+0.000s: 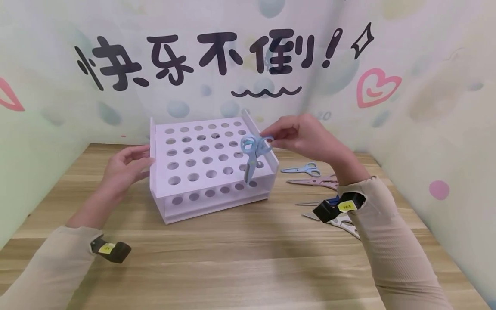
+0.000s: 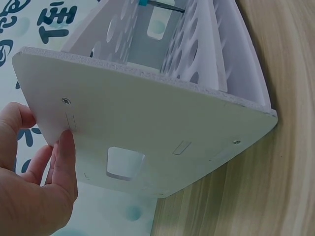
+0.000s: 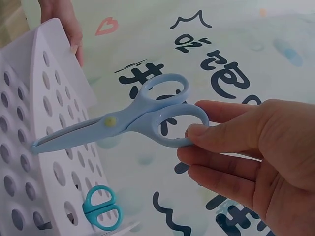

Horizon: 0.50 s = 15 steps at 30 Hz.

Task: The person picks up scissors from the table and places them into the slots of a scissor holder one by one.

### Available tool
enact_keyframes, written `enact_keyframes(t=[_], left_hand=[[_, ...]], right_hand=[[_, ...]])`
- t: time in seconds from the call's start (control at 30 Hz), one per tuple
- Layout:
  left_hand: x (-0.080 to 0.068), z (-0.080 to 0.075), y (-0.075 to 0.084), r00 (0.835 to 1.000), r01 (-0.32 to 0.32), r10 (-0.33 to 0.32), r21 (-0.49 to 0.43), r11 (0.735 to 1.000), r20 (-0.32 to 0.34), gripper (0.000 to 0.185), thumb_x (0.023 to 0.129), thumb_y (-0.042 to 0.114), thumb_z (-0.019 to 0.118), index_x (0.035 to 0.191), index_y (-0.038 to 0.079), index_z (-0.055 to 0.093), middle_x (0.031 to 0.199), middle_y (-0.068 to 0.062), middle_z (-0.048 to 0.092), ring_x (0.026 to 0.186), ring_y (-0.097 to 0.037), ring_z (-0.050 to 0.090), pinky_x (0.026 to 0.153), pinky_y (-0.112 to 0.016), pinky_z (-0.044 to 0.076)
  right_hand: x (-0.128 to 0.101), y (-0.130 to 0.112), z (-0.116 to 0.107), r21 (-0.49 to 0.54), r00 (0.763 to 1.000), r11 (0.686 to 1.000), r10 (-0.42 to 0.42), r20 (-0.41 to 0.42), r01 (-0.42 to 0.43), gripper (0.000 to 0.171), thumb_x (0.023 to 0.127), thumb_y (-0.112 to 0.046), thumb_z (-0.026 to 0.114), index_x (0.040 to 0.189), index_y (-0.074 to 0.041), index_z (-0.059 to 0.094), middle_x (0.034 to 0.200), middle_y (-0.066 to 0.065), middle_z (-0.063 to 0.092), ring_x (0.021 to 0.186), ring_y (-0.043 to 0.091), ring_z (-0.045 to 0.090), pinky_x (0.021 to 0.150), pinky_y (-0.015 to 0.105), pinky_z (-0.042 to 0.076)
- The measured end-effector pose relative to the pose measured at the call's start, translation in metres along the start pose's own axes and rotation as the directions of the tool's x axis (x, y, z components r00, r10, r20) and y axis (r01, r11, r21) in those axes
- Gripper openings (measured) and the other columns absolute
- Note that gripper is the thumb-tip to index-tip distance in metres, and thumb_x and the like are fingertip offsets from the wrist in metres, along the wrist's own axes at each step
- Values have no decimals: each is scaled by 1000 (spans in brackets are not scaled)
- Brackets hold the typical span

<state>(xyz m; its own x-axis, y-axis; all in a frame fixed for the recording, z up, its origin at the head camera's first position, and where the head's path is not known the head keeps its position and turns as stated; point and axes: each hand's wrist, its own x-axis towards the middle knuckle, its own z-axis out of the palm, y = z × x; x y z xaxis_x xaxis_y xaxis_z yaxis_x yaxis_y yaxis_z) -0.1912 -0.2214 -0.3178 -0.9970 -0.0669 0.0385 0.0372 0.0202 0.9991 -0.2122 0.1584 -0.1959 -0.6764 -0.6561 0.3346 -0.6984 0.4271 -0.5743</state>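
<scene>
A white perforated rack (image 1: 211, 148) with two tiers of round holes and raised side panels stands on the table. At its left side panel (image 2: 123, 118), my left hand (image 1: 125, 170) holds the edge, thumb on the outer face and fingers at the back edge. Light blue scissors (image 3: 118, 120) hang from my right hand (image 3: 236, 152), which pinches one handle loop. Their closed blades point at the rack near its right side; whether the tip touches it I cannot tell. Teal-handled scissors (image 3: 103, 209) stick in the rack, blade down inside.
Right of the rack lie another pair of light blue scissors (image 1: 304, 169), pink scissors (image 1: 311, 182), blue-handled scissors (image 1: 333, 200) and pale-handled scissors (image 1: 345, 222), the last ones partly behind my right forearm. A printed cloth wall (image 1: 217, 99) stands behind the wooden table (image 1: 217, 258).
</scene>
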Motion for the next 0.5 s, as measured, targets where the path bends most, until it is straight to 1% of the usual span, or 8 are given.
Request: enact_keyframes(t=[0.1,0.27,0.33,0.5], left_hand=[[0,0,-1,1000,-8,8,17,1000,2,33,86,13,65,117,13,54,102,-1,47,85,-5,54,70,-16,54],[1,0,-1,1000,-16,16,5,1000,4,31,86,11,64,115,13,54,102,-1,48,85,-4,55,70,-16,54],[1,0,-2,1000,-15,15,2,1000,3,31,85,11,65,115,13,54,102,-1,48,85,-4,54,70,-16,54],[1,1,-1,1000,-6,6,25,1000,-8,39,85,14,65,121,9,52,103,-1,48,87,-6,54,70,-16,54]], right_hand=[[6,-2,-3,7,1000,1000,3,-1,-3,25,79,10,65,102,1,68,96,10,67,83,17,64,76,24,55],[18,-3,-5,20,1000,1000,15,-10,-15,25,79,10,65,103,3,67,97,12,67,84,20,64,77,24,55],[23,-2,-5,10,1000,1000,18,-19,-18,25,79,10,65,103,4,67,97,13,67,84,20,64,76,24,55],[36,0,-4,-10,998,999,41,-40,-42,25,79,8,66,103,2,68,97,13,67,84,17,64,76,23,55]])
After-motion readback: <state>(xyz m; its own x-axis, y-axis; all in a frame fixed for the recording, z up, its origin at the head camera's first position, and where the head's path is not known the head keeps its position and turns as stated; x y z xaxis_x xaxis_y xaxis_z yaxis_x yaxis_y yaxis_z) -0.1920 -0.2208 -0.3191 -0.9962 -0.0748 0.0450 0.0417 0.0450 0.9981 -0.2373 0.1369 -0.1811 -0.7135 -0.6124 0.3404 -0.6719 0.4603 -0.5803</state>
